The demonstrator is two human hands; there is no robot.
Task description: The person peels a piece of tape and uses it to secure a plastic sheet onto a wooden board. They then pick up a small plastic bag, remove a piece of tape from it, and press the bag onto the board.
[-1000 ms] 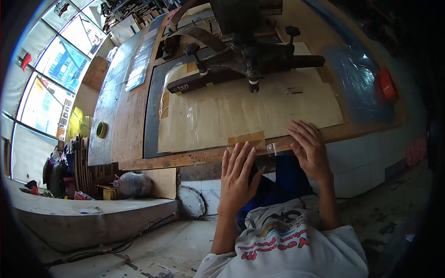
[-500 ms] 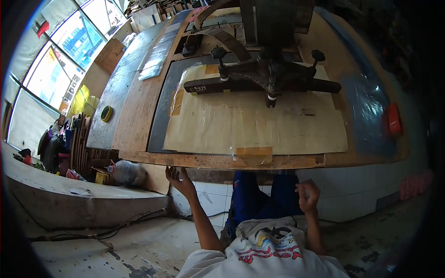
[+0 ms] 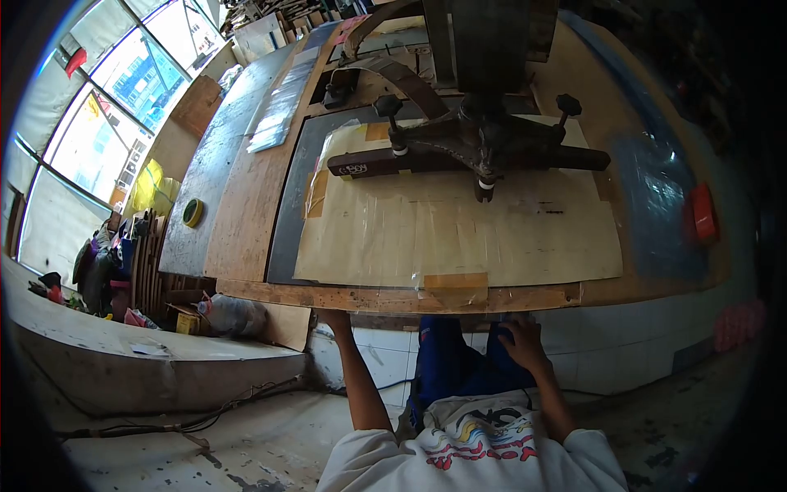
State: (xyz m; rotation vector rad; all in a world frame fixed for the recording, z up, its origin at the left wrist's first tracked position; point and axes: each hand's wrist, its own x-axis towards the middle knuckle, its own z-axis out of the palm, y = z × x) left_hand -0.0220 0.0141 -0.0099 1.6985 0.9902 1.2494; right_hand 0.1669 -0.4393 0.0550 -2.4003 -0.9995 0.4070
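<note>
My left hand reaches under the front edge of the wooden worktable. Its fingers are hidden beneath the board, so what they touch does not show. Just below the same edge, my right hand hangs in front of my blue trousers with its fingers apart, holding nothing. On the tabletop lies a cream sheet fixed with brown tape. Over the sheet stands a dark metal press head, its long dark bar crossing the sheet's far part.
A roll of tape rests on the table's left side, and a red object sits at the right edge near blue plastic film. At lower left, a clear plastic bottle stands on a ledge. Cables run behind me.
My left hand has gone forward, its fingers passing under the table edge. My right hand has moved forward and left, its curled fingers spreading. The view has shifted slightly.
</note>
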